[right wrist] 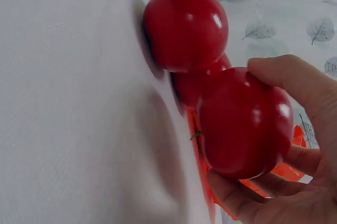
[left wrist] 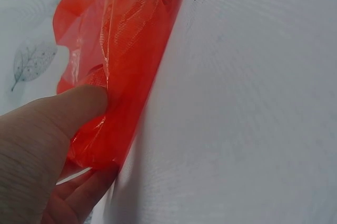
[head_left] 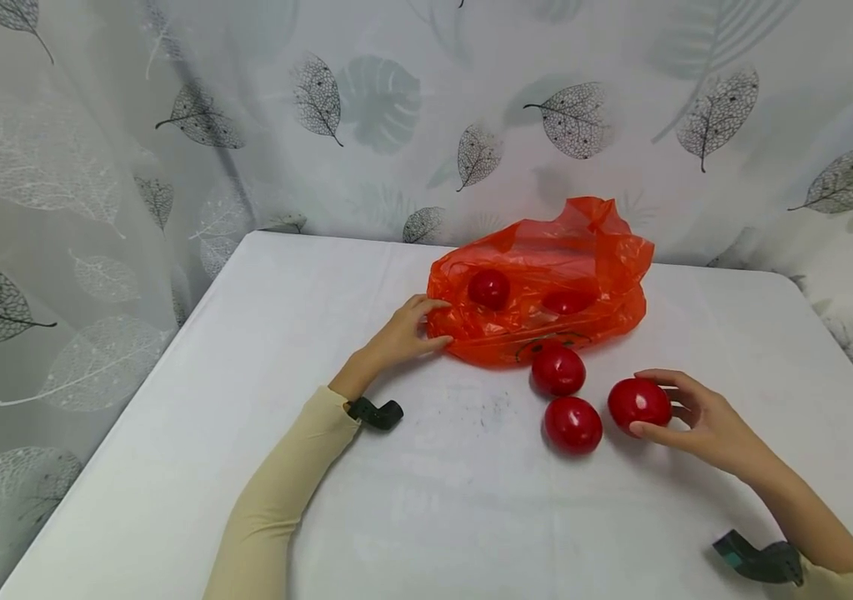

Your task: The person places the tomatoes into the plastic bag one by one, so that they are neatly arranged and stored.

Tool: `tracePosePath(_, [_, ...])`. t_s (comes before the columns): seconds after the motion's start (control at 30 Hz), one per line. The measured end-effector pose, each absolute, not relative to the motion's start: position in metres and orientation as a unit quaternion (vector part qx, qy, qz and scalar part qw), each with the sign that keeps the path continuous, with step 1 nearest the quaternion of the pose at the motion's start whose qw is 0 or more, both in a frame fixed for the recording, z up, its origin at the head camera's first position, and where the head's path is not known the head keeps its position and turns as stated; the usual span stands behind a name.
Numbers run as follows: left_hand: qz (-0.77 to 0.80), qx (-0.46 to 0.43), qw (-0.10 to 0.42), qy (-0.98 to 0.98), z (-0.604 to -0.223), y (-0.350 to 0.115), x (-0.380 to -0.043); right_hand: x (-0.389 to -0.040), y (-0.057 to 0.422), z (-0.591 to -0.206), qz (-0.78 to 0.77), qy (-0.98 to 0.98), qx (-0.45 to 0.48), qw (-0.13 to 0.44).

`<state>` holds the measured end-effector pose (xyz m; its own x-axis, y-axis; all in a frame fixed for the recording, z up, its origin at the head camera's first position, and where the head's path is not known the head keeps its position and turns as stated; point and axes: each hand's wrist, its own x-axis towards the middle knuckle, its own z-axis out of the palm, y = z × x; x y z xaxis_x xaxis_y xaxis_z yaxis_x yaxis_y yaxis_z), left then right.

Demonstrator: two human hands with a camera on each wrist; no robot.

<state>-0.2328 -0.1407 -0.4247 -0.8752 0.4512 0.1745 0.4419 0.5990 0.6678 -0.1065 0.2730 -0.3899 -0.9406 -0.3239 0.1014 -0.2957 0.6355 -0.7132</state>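
Note:
My right hand (head_left: 711, 427) grips a glossy red tomato (head_left: 638, 404) between thumb and fingers. In the right wrist view this tomato (right wrist: 245, 124) is held off the white surface, its shadow beside it. Two more tomatoes sit just left of it, a nearer one (head_left: 573, 426) and a farther one (head_left: 558, 370) at the bag's front edge. A thin orange-red plastic bag (head_left: 546, 250) lies behind them, with a tomato (head_left: 489, 289) showing inside and another red shape to its right. My left hand (head_left: 405, 332) pinches the bag's left end, thumb on the near side in the left wrist view.
A white table (head_left: 261, 292) lies under everything, its far edge just behind the bag. A leaf-print curtain (head_left: 366, 108) hangs behind and along the left side. Dark wrist devices sit on the left wrist (head_left: 375, 412) and right wrist (head_left: 760, 560).

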Motion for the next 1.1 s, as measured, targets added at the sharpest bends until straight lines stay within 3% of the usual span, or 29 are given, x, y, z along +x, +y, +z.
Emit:
tracePosePath(0.27, [0.376,0.249,0.002,0.892,-0.424,-0.141,-0.232,-0.109,0.266,-0.387,-0.447,0.873,-0.192,-0.009])
tracePosePath(1.1, [0.376,0.251,0.011,0.892,-0.424,-0.141,-0.231,-0.137,0.249,-0.374,-0.498,0.853,-0.155,0.012])
